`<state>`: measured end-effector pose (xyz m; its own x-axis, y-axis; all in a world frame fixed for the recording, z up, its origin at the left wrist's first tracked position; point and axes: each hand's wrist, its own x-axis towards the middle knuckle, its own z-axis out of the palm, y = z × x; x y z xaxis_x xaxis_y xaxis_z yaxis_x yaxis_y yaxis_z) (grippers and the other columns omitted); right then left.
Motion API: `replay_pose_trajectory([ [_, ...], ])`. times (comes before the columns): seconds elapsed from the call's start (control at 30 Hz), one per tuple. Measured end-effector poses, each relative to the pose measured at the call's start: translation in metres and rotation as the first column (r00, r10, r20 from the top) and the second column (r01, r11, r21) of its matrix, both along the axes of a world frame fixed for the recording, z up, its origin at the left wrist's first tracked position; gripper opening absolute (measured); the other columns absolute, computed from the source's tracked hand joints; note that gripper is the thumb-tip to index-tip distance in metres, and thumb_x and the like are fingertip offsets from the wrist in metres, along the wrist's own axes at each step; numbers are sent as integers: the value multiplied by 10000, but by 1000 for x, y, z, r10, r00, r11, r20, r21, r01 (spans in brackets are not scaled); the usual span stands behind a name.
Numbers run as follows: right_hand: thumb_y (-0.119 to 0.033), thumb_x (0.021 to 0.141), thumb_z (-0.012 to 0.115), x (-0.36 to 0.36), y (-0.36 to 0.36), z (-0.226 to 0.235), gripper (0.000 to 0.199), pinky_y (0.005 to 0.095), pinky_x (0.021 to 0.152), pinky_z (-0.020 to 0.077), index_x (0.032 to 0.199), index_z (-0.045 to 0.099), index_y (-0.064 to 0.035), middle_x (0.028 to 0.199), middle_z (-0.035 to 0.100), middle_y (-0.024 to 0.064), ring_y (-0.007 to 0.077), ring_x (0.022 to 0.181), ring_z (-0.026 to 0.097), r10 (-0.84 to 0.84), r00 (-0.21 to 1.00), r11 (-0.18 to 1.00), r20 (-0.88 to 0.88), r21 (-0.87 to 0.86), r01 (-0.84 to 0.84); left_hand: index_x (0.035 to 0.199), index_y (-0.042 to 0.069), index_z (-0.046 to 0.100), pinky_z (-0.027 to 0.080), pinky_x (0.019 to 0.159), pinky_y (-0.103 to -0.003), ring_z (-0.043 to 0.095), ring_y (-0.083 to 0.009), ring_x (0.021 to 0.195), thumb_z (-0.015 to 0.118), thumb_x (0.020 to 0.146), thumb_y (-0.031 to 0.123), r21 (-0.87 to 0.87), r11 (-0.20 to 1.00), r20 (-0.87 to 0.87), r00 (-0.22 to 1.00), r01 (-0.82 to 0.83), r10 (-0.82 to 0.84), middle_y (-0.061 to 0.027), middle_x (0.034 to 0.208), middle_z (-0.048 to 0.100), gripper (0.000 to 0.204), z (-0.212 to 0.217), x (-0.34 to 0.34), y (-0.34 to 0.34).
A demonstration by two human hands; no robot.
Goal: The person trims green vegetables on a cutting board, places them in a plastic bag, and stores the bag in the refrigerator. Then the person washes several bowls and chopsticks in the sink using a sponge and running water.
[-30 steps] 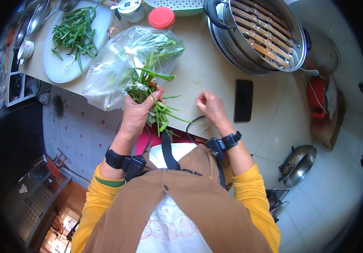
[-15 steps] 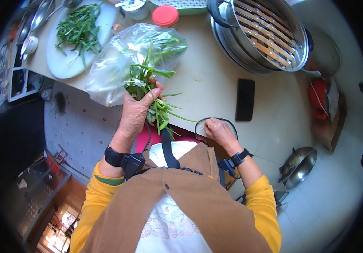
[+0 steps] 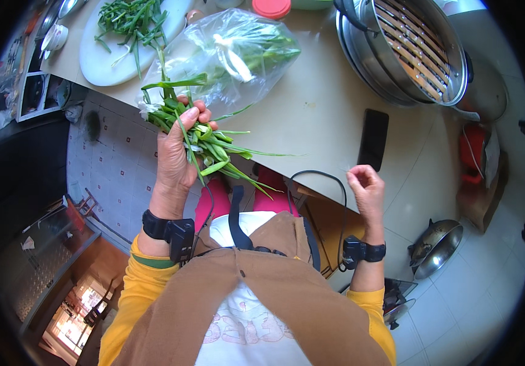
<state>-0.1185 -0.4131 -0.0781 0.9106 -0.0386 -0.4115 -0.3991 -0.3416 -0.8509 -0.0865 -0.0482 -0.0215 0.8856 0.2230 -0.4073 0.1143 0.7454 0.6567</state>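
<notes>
L hand (image 3: 176,146), ctr-left of frame, wrapped tight round green stalks (image 3: 218,151), ends jutting above & lower right; R hand (image 3: 369,190), right of ctr, fingertips together, can't tell on what.

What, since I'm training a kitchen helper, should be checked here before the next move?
1. Green bunch secure in the left hand: ok, fingers and thumb wrap around it.
2. Bunch wholly over the counter in this view: not ok, its lower ends reach past the edge.
3. Right hand empty: cannot tell, the fingertips are too small to read.
4. Phone off the counter: not ok, it lies near the right hand.
5. Bare room on the white board: ok.
6. Plastic bag closed: cannot tell.
</notes>
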Motion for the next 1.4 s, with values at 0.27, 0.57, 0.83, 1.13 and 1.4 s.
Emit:
replay_pose_trajectory([
  [0.27,-8,803,672,-55,89,51,76,294,905,428,843,620,-47,980,589,53,151,961,542,72,990,938,123,330,-109,1137,98,533,555,796,-339,599,-160,872,643,886,37,46,995,78,993,-92,88,-88,1014,604,280,2,-74,112],
  [0.57,-10,796,684,-98,412,93,71,284,862,451,832,623,-13,1027,597,92,158,965,557,485,785,680,386,398,-616,1117,87,551,580,777,-341,635,-154,859,674,878,77,204,946,-11,965,-254,262,-81,998,632,269,28,-231,282],
  [0.83,-29,766,743,-121,628,77,127,347,883,472,864,666,-56,1027,658,100,241,1009,588,636,492,535,595,119,-836,1130,40,548,532,783,-274,630,-136,910,660,900,88,85,856,-116,848,-510,517,-58,1015,635,260,11,-263,358],
  [1.13,-3,775,749,-86,791,54,186,358,879,491,945,678,-25,1119,594,136,282,1053,573,701,395,444,593,71,-893,1134,57,574,481,885,-277,603,-124,963,693,902,120,109,709,-124,698,-697,705,-29,1023,629,269,4,-231,486],
  [1.4,20,846,677,-38,925,57,180,315,856,501,1012,713,-39,1059,663,128,212,996,619,800,231,181,554,143,-973,1134,69,570,505,858,-296,621,-149,964,676,891,58,81,541,-144,528,-837,837,-52,1028,648,266,-2,-207,602],
])
